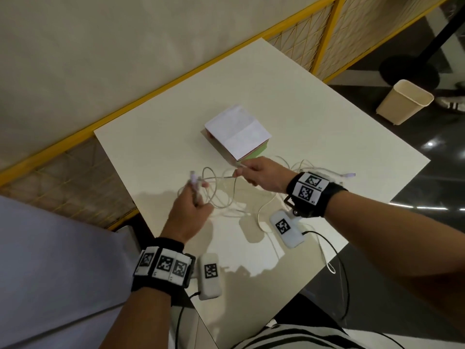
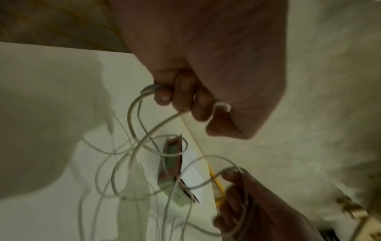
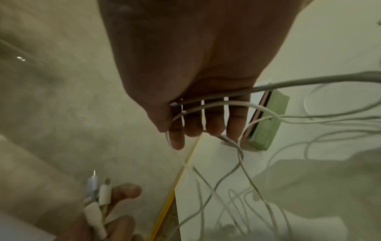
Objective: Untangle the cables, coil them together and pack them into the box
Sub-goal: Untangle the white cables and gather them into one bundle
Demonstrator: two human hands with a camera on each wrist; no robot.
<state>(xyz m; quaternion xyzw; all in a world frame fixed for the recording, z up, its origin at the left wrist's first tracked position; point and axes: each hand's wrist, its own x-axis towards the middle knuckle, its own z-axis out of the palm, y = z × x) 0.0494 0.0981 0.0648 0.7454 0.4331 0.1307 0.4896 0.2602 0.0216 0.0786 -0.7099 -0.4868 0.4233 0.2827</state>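
Note:
Several thin white cables (image 1: 226, 195) lie tangled on the white table (image 1: 156, 147), in front of a small box (image 1: 236, 133) with green sides and a white lid. My left hand (image 1: 198, 190) is raised over the table and grips a bunch of plug ends (image 3: 97, 194), with loops hanging from its curled fingers (image 2: 181, 99). My right hand (image 1: 242, 172) is just in front of the box and holds two cable strands that run across its fingers (image 3: 212, 117). A taut strand joins both hands. Whether the box holds anything is hidden.
One plug end (image 1: 348, 175) lies on the table to the right, behind my right wrist. A cable loop (image 1: 330, 267) hangs over the table's front right edge. A beige bin (image 1: 402, 102) stands on the dark floor. A yellow-framed partition (image 1: 176, 79) runs along the table's far side.

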